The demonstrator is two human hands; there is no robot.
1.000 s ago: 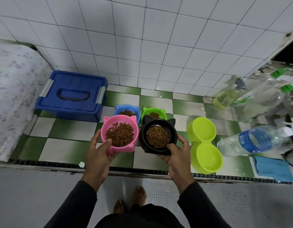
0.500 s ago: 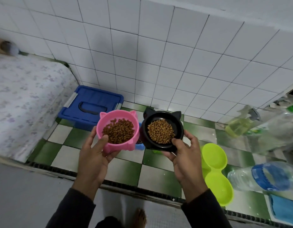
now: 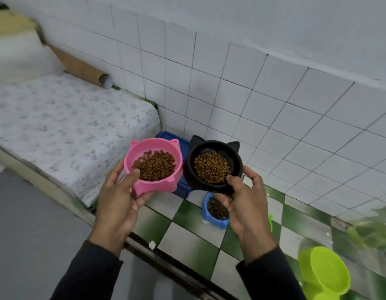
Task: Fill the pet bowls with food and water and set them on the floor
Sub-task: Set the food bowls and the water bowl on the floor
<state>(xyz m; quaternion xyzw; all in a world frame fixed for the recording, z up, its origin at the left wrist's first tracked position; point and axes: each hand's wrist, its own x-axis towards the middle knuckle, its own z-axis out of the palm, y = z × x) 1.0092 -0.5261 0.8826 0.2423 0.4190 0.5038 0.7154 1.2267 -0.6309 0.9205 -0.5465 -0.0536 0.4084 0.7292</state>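
White square wall tiles [image 3: 242, 87] fill the upper half of the frame, above a green-and-white checkered ledge [image 3: 187, 241] at lower centre. My left hand [image 3: 120, 204] grips the pink cat-eared plastic bowl of brown kibble [image 3: 154, 165], thumb hooked over its near rim. My right hand [image 3: 244, 204] grips the black cat-eared bowl of kibble [image 3: 212, 164] the same way, thumb on the rim, fingers curled beneath. Both bowls sit side by side at mid-frame, held in the air above the ledge.

Compared with half a second ago, the view has swung left: the floral-patterned mattress [image 3: 64, 124] now spans the left of the frame, a cardboard tube [image 3: 83, 70] shows along the wall at upper left, and the blue plastic lidded box [image 3: 181, 146] is mostly hidden behind the bowls. A blue bowl of kibble [image 3: 213, 213] shows on the ledge below my right hand. The lime-green double dish [image 3: 326, 276] has slid to the lower right corner. I can read no writing anywhere.
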